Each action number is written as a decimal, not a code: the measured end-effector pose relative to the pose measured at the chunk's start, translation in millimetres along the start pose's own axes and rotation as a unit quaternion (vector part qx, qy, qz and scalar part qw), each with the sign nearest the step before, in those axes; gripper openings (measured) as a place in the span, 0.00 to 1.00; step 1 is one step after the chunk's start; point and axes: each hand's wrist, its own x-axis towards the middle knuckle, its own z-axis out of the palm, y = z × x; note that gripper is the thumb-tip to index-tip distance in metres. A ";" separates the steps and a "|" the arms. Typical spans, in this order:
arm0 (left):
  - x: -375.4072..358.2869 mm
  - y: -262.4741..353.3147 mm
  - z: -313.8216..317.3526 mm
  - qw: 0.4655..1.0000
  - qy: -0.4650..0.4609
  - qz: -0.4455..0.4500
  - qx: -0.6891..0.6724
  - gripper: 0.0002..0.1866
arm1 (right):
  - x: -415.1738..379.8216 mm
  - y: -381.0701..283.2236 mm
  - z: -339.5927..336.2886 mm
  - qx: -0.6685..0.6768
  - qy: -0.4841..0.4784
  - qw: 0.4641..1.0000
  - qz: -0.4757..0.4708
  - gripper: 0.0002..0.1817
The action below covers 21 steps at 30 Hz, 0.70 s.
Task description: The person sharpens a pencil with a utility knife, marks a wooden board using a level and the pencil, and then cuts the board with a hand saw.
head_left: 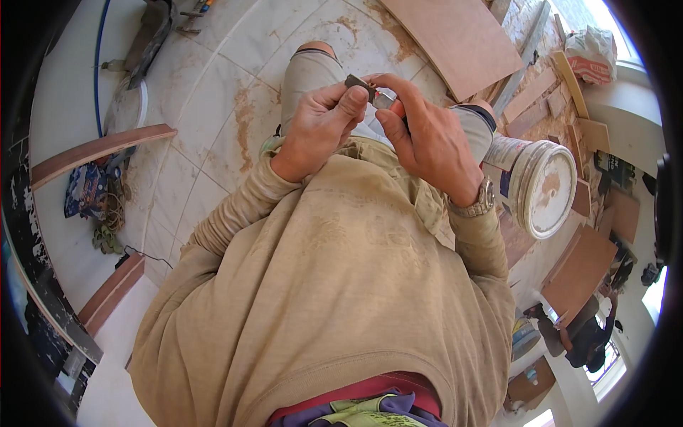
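In front of my lap, my left hand [320,124] pinches a small dark flat piece [361,87] between thumb and fingers. Close on its right, my right hand [430,139] has its fingers curled round a small tool with an orange-red handle [397,109] and a shiny metal part. The tool's tip is at the dark piece, and the two hands nearly meet there. My right fingers partly hide the tool. A metal watch is on my right wrist.
A white bucket [546,188] lies on its side by my right knee. Wooden boards [462,43] are on the tiled floor at upper right. Curved wooden strips [103,151] stand at left. Another person [592,341] is at lower right.
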 end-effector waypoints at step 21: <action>1.5 -3.8 -0.2 0.999 0.011 0.022 0.022 0.20 | -0.5 6.0 3.6 -0.007 0.017 1.000 -0.020 0.22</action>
